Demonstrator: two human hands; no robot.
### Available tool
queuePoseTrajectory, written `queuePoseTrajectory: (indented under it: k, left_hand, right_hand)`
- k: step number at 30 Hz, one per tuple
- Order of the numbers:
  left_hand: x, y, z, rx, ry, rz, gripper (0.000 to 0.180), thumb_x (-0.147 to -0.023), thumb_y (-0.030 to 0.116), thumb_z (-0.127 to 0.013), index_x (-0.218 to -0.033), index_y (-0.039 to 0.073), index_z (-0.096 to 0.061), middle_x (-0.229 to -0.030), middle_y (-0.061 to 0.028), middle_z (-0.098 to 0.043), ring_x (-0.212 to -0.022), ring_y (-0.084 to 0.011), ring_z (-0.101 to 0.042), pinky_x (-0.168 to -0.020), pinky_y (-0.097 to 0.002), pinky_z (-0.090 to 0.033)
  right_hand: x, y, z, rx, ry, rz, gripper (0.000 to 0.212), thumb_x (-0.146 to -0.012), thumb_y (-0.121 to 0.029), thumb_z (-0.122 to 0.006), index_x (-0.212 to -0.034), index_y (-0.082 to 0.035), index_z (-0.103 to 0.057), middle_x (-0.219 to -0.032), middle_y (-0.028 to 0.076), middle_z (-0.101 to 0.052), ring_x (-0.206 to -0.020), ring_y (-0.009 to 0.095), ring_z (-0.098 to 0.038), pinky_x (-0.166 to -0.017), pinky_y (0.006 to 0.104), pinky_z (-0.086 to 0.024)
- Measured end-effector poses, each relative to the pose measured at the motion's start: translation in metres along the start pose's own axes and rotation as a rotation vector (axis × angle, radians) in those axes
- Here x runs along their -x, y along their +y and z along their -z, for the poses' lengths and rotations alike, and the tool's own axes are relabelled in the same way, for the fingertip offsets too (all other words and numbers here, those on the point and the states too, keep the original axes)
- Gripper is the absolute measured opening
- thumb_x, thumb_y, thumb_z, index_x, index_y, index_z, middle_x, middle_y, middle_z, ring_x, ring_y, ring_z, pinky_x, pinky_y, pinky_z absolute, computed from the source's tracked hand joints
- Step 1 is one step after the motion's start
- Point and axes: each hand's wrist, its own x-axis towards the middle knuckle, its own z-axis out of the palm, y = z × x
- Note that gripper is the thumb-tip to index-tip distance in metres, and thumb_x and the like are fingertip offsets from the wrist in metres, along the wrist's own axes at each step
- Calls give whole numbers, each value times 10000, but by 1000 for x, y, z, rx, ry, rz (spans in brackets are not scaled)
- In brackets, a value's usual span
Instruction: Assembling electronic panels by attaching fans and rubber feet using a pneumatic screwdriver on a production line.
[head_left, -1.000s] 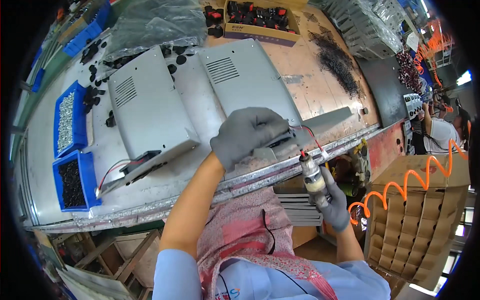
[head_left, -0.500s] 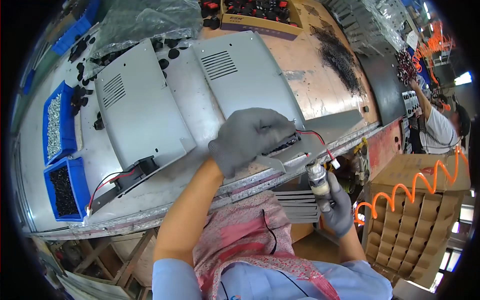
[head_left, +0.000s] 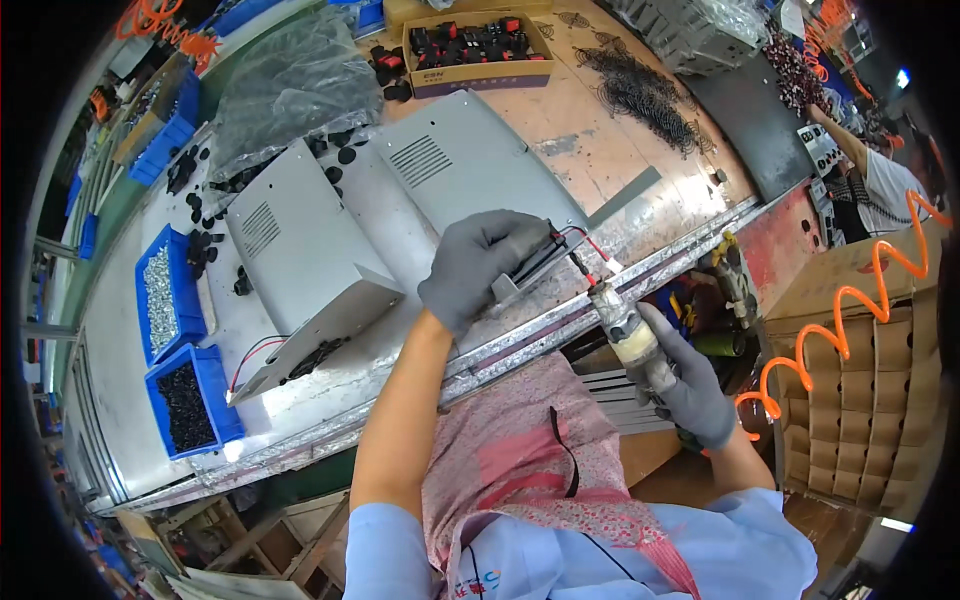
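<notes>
My left hand (head_left: 478, 265), in a grey glove, is closed around a small black fan (head_left: 538, 254) at the bent near end of the right grey sheet-metal panel (head_left: 465, 150). Red and black wires run from the fan to a white plug (head_left: 614, 266). In my gloved right hand (head_left: 695, 385) is an air screwdriver (head_left: 630, 338), its fingers wrapped round the body. The tool's bit points up at the panel's bent end; whether it touches is hard to see. A second grey panel (head_left: 300, 245) lies to the left, with wires at its near end.
At the left stand blue bins of silver screws (head_left: 160, 300) and black screws (head_left: 187, 405). An open carton (head_left: 480, 75) of red-black parts and a pile of black wire guards (head_left: 650, 100) lie beyond. An orange coiled hose (head_left: 850, 330) hangs at right, near a divided carton (head_left: 850, 400). Another person (head_left: 885, 200) works far right.
The screwdriver has swung up and left, its bit now closer to the panel's bent end. The bent end has tilted in my left hand. The whole view has shifted.
</notes>
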Motion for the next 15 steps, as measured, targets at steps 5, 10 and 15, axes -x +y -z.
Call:
queuePoseTrajectory:
  k: [5, 10, 15]
  left_hand:
    - [3, 5, 1, -3, -52, 51, 276, -885, 206, -661, -1024, -31, -686, -946, -66, -686, -844, -108, -608, -771, -259, -495]
    - [9, 3, -2, -106, -62, -13, 269, -885, 208, -666, -1028, -18, -691, -933, -77, -688, -859, -122, -622, -781, -269, -500]
    - [8, 3, 1, -148, -69, -60, 278, -885, 226, -667, -1022, -15, -692, -920, -86, -688, -863, -129, -631, -775, -270, -503]
  right_hand:
    - [-4, 15, 1, 170, 53, 85, 811, -914, -481, -578, -1476, -5, -238, -971, 48, -580, -738, 90, -510, -651, 240, -437]
    - [-2, 42, 1, 366, 93, 159, 800, -931, -471, -549, -1470, 19, -219, -1022, 65, -585, -759, 102, -521, -679, 258, -454]
    - [-2, 48, 5, 393, 82, 199, 752, -949, -437, -532, -1466, 16, -227, -976, 60, -585, -745, 100, -508, -667, 256, -442]
